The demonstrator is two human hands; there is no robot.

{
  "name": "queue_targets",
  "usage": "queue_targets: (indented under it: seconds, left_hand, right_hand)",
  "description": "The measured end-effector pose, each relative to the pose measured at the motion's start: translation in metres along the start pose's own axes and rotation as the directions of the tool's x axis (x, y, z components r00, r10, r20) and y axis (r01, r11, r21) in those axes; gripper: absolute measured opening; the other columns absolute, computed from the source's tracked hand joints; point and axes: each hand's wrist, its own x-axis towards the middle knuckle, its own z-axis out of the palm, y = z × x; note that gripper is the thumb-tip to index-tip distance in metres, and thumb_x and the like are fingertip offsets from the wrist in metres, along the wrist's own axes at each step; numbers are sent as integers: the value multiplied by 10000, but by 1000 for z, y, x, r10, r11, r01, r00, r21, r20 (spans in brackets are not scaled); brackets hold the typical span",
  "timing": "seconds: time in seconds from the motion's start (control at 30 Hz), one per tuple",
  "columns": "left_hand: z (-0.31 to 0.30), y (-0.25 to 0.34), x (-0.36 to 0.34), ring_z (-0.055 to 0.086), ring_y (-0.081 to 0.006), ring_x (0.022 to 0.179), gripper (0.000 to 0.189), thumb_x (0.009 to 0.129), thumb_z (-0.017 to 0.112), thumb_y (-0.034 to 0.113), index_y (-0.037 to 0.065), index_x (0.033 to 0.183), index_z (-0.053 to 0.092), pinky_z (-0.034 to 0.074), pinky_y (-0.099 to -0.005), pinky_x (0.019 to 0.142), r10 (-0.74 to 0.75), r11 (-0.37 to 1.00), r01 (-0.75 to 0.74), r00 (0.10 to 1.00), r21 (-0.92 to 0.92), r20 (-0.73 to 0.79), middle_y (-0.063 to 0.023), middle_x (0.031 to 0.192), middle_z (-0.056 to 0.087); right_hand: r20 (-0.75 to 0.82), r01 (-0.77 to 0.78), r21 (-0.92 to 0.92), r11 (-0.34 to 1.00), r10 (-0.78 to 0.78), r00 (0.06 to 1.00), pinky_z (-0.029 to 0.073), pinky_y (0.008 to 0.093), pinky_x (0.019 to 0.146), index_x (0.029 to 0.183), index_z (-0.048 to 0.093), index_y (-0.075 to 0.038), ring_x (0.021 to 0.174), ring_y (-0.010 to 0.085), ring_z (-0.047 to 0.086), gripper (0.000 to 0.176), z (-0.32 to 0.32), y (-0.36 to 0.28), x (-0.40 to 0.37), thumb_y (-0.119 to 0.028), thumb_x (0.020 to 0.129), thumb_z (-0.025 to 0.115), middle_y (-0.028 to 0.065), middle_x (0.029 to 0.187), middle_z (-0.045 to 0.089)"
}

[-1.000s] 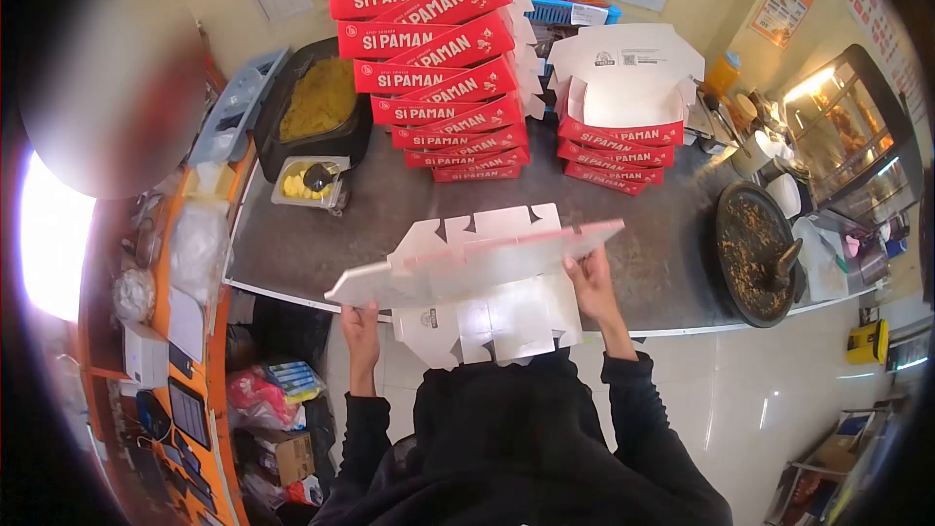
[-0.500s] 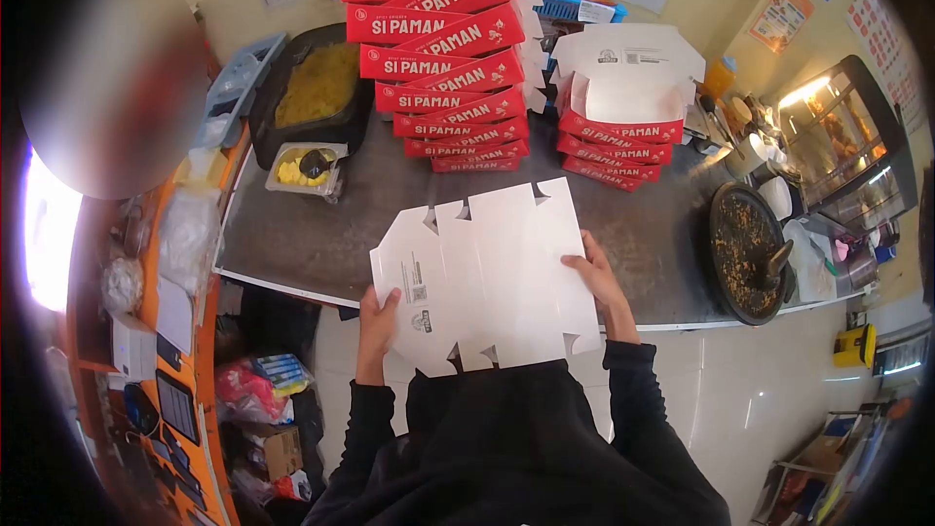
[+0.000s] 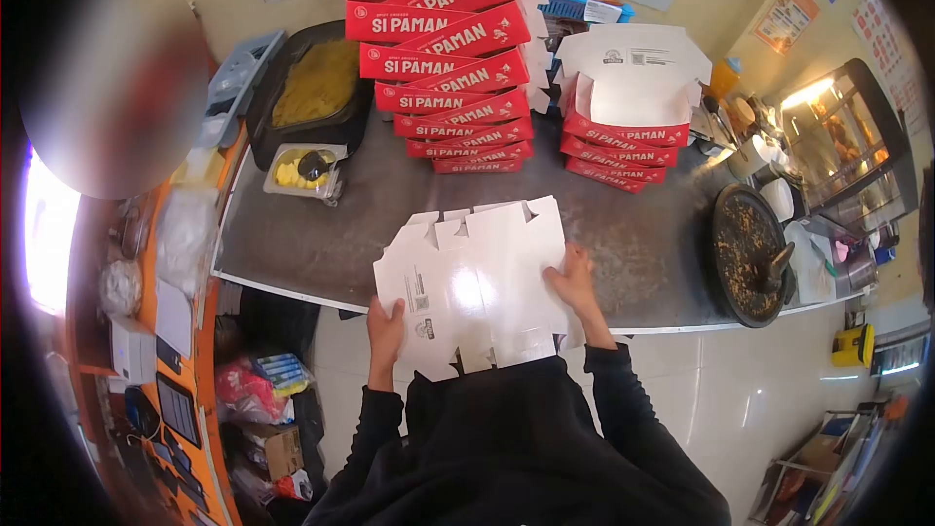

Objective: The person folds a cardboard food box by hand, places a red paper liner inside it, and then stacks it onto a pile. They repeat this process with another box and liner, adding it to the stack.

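A white cardboard sheet with notched edges and small black print is held at the table's front edge, partly bent along its creases. My left hand grips its left edge, thumb on top. At the sheet's right edge, my right hand is closed on it, fingers mostly underneath. Beyond the sheet rises a tall stack of red and white boxes lettered SI PAMAN. To its right is a shorter stack of the same boxes, the top one open with its white lid raised.
The dark table also bears a black tray of yellowish food, a plastic tub and a stone mortar with a pestle. A lit glass display case stands at right, an orange shelf at left.
The sheet has bent along its creases and its right side has moved inward. My right hand has shifted left with that edge. My left hand has moved slightly down and right.
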Motion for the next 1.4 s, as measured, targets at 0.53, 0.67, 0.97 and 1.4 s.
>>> queue_targets:
  seconds: [0.53,0.67,0.97,1.4]
  left_hand:
    - [0,-20,9,655,-204,973,264,958,619,69,-67,1178,564,509,-342,873,45,998,-43,998,-54,35,-153,1082,689]
    - [-1,-25,10,651,-195,976,262,959,618,69,-70,1174,565,511,-337,867,26,996,-21,998,-88,54,-156,1087,688]
    - [17,-19,-17,617,-278,1064,322,942,644,131,-40,1192,535,480,-403,933,214,956,-161,954,243,-208,-196,1158,612]
    - [-85,62,-36,534,-214,1238,541,940,633,55,24,1424,394,424,-338,1027,424,832,-367,904,-417,50,-174,1368,547]
  right_hand:
    - [-111,-49,-41,998,44,993,398,506,1049,1398,468,20,1237,429,459,728,4,-17,-4,-217,756,715,217,1369,471]
    - [-141,29,28,999,-25,990,422,480,1025,1382,472,22,1206,428,476,701,2,-16,-3,-129,741,715,225,1324,478]
    - [-54,160,536,829,-156,986,477,345,942,1339,524,7,1094,246,592,570,-35,-27,-1,8,790,675,148,1219,590]
    - [-55,268,836,480,-413,909,471,296,945,1290,566,15,1086,139,606,424,-118,-77,-56,-43,896,711,70,1188,647]
